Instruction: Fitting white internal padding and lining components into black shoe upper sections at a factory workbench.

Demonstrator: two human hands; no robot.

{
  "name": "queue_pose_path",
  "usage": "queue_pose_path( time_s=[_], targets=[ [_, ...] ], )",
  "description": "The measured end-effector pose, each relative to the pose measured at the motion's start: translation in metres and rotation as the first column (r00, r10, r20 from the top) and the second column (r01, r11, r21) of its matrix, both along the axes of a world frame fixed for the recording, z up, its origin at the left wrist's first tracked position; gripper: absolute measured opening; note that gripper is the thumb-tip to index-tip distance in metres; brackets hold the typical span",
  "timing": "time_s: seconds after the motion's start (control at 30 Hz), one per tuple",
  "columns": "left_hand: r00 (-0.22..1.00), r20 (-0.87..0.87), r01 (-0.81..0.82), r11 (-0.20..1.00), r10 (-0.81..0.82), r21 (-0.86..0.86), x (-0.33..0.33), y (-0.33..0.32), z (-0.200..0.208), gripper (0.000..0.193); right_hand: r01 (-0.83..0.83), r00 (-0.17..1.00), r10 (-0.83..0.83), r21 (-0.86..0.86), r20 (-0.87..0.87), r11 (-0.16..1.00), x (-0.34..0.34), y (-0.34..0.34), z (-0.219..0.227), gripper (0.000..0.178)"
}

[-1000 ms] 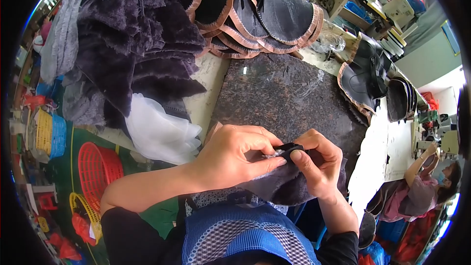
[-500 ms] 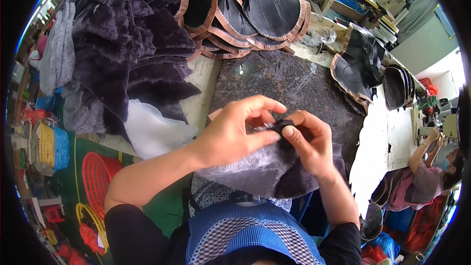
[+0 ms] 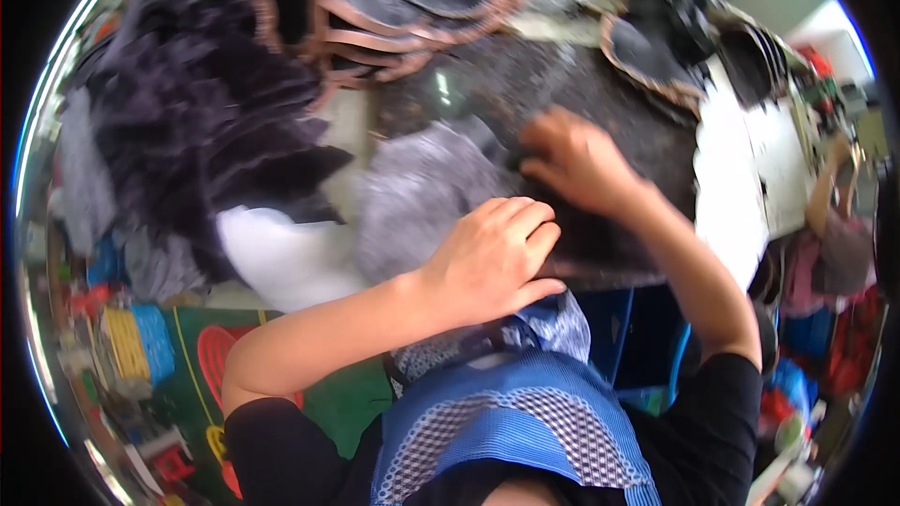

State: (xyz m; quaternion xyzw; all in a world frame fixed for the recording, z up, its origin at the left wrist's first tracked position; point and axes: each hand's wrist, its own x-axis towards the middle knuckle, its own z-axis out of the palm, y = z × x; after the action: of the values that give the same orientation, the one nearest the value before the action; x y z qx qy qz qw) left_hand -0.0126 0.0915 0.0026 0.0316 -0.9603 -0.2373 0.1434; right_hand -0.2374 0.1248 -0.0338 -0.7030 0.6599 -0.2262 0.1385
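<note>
A grey plush fabric piece [image 3: 422, 183] lies on the dark mottled board [image 3: 450, 84], with a darker tab at its far right corner. My left hand [image 3: 492, 248] rests over the near right edge of the plush, its fingers bent and the thumb held apart from them. Nothing shows between thumb and fingers. Farther off, my right hand [image 3: 581, 159] hovers over the board just right of the plush. Its fingers are smeared by motion, so I cannot tell whether they hold anything.
Dark plush pieces [image 3: 197, 103] are heaped at the left, beside a white cloth-like sheet [image 3: 281, 253]. Black panels with brown stitched edging [image 3: 422, 28] are stacked at the back; similar black pieces [image 3: 656, 47] lie back right. A person [image 3: 830, 244] works at far right.
The plush piece has gone from both hands above my lap to lying on the board. My right hand has moved forward, and my left has dropped nearer and to the right.
</note>
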Motion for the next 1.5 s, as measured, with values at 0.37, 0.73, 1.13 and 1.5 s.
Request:
queue_pose_path(
  time_s=[0.37, 0.73, 1.13, 1.5],
  targets=[
    [0.985, 0.139, 0.144, 0.925, -0.101, -0.353, -0.06, 0.018, -0.044, 0.068, -0.099, 0.972, 0.146, 0.243, -0.185, 0.965, -0.036, 0.141, 0.045, 0.054],
    [0.931, 0.291, -0.045, 0.721, -0.221, 0.691, -0.053, -0.093, 0.068, 0.024, 0.02, 0.167, 0.102, -0.107, 0.981, 0.994, -0.114, 0.126, 0.051, 0.071],
    [0.972, -0.189, 0.023, 0.746, 0.138, 0.666, 0.008, -0.094, 0.114, 0.067, -0.163, -0.155, 0.177, -0.202, 0.972, 0.966, -0.004, 0.012, 0.119, 0.039],
    [0.817, -0.396, -0.164, 0.828, 0.419, 0.536, 0.008, -0.065, 0.116, 0.026, 0.34, 0.387, 0.267, -0.406, 0.882, 0.848, 0.035, -0.011, 0.136, 0.021]
  ],
)
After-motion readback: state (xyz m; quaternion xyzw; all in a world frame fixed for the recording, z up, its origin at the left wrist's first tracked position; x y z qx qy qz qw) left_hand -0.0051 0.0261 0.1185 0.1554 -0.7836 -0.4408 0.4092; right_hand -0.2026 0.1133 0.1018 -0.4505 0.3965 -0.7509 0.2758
